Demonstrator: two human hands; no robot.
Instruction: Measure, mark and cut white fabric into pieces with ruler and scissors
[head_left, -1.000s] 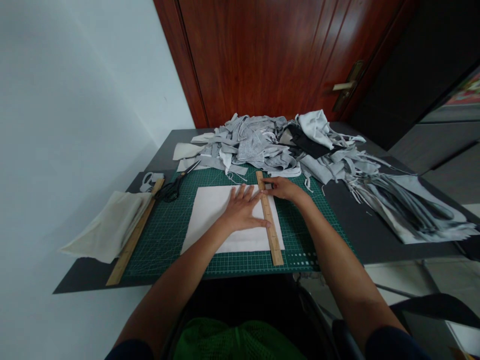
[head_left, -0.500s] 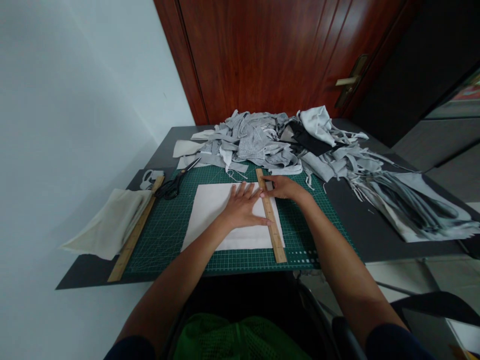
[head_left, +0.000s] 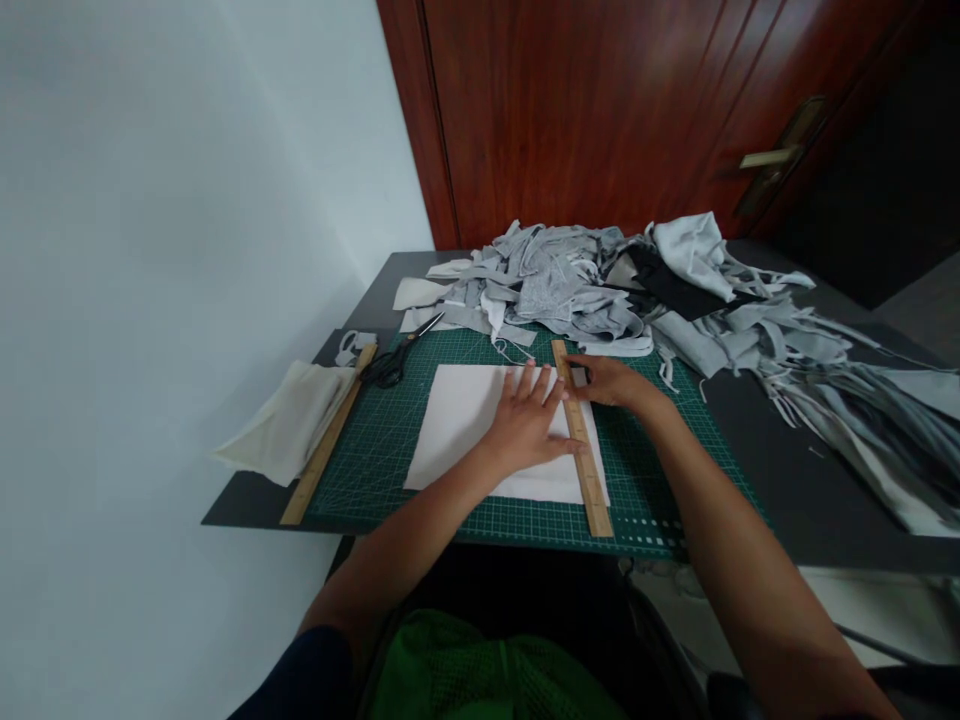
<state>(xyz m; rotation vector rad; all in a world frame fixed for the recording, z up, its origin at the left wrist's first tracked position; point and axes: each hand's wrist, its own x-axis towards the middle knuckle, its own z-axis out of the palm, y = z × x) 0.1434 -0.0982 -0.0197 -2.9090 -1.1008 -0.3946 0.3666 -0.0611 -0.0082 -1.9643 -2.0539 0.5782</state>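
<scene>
A white sheet of cloth (head_left: 465,430) lies flat on a green cutting mat (head_left: 360,470). Across its right side rests a wooden ruler (head_left: 584,465), whose near end passes the cloth's front edge. My left hand (head_left: 527,425) is spread flat on the cloth, its thumb on the ruler and its forefinger at the ruler's left edge. From the right, my right hand (head_left: 611,382) holds the ruler near its far end, with forefinger and thumb on it. A strip of cloth shows to the right of the ruler.
Black scissors (head_left: 390,365) lie on the mat's left. Beside them are another wooden ruler (head_left: 326,455), folded cream cloth (head_left: 292,425) and a white-handled item (head_left: 351,348). Grey fabric scraps (head_left: 555,280) pile up at the back, with strips (head_left: 847,430) at the right. A wall borders the left.
My view has turned left, so everything appears farther right. My right thumb has drawn back toward the ruler's right edge. The left hand stays spread on the cloth.
</scene>
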